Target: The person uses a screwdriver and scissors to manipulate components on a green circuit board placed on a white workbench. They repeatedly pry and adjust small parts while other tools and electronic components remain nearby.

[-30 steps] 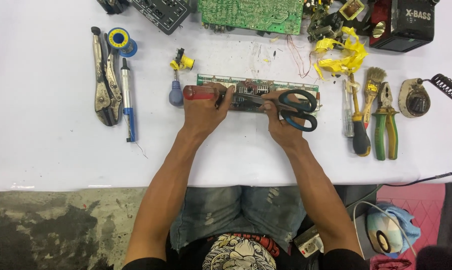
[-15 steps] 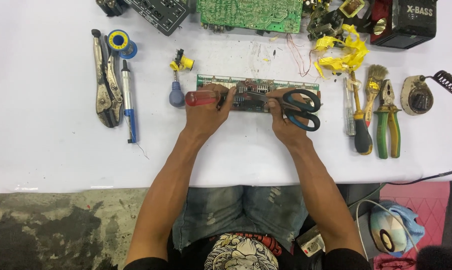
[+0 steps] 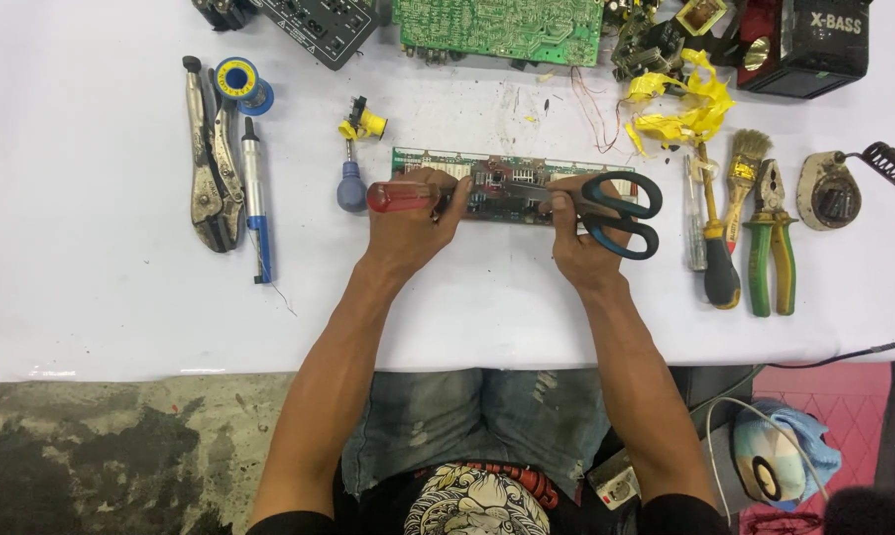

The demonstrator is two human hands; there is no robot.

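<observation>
A long narrow circuit board (image 3: 512, 188) lies on the white table (image 3: 101, 297) in front of me. My left hand (image 3: 408, 223) grips a screwdriver with a clear red handle (image 3: 393, 196), its tip resting on the board. My right hand (image 3: 581, 243) holds black-handled scissors (image 3: 616, 213), whose blades point left over the board's middle.
Left: locking pliers (image 3: 208, 183), a solder spool (image 3: 237, 79), a blue-grey pen-shaped tool (image 3: 256, 198) and a small blue-handled screwdriver (image 3: 351, 183). Right: screwdrivers (image 3: 715, 248), a brush (image 3: 745, 163), green pliers (image 3: 770, 243), a soldering iron stand (image 3: 829, 193). At the back: a green board (image 3: 497, 25), yellow tape (image 3: 685, 109), a black radio (image 3: 814, 45).
Both hands have stayed on the board; the screwdriver and scissors shifted only slightly.
</observation>
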